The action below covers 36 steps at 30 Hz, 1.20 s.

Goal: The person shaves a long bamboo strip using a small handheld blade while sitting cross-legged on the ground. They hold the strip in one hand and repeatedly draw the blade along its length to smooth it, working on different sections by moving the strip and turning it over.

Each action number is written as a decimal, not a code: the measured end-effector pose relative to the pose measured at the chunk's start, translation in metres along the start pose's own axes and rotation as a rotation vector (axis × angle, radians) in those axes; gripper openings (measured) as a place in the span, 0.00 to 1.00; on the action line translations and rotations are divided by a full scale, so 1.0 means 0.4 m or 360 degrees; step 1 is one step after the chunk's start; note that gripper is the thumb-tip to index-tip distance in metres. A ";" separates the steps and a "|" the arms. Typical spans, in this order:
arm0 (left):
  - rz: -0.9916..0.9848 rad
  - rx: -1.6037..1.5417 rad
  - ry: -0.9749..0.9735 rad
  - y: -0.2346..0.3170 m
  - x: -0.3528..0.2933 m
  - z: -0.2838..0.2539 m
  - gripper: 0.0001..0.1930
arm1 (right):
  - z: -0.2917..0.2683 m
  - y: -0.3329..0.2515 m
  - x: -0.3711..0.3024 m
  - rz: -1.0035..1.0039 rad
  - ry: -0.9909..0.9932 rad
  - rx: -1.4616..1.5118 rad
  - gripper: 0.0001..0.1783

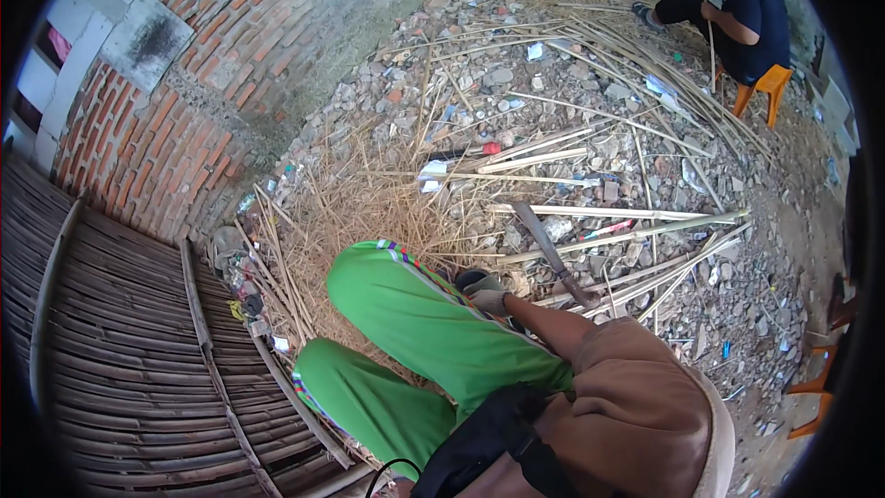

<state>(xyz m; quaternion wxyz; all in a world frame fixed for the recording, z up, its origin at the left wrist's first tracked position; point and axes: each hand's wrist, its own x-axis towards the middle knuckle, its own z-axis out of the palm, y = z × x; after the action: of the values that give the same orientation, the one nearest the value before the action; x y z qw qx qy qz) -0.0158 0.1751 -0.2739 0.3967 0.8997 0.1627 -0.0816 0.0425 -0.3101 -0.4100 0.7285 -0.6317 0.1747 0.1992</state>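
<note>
sitting with knees bent in green trousers point(433, 323), the person lets the right arm hang past the outer side of 1 knee, probably because that keeps the gloved right hand point(489, 299) low, near the ground. its fingers look curled beside a dark rounded thing point(474, 280); whether they grip it i cannot tell. the left hand is hidden, so its fingers cannot be judged.

just right of the glove, a long knife point(544, 244) lies across pale bamboo strips point(608, 213), handle toward the person, likely for an easy pick-up. the strips fan over rubble; straw-like shavings point(359, 212) heap ahead of the knees.

farther off, 1 co-worker point(763, 14) sits on an orange stool point(772, 83), a hand by an upright strip, perhaps steadying it.
</note>
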 end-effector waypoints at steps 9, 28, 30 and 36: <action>0.0081 0.0128 0.0066 -0.090 -0.043 -0.009 0.23 | -0.031 -0.075 -0.060 0.0032 -0.0087 0.0243 0.18; 0.0391 -0.0454 -0.0555 0.513 -0.195 -0.246 0.27 | -0.146 -0.032 -0.133 0.0177 0.0935 -0.1278 0.31; 0.0336 -0.0432 -0.0793 0.565 -0.185 -0.199 0.27 | -0.100 -0.192 -0.160 -0.0237 0.1027 -0.0319 0.28; 0.0268 -0.0360 -0.1172 0.725 -0.194 -0.086 0.31 | -0.018 -0.591 -0.240 -0.0580 0.0408 0.0381 0.32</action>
<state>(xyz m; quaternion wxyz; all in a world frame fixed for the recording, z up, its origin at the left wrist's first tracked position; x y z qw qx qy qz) 0.0160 -0.0002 -0.0301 0.5305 0.7709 -0.0570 -0.3477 0.0806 -0.3528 -0.1614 0.7939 -0.5821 0.1714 -0.0394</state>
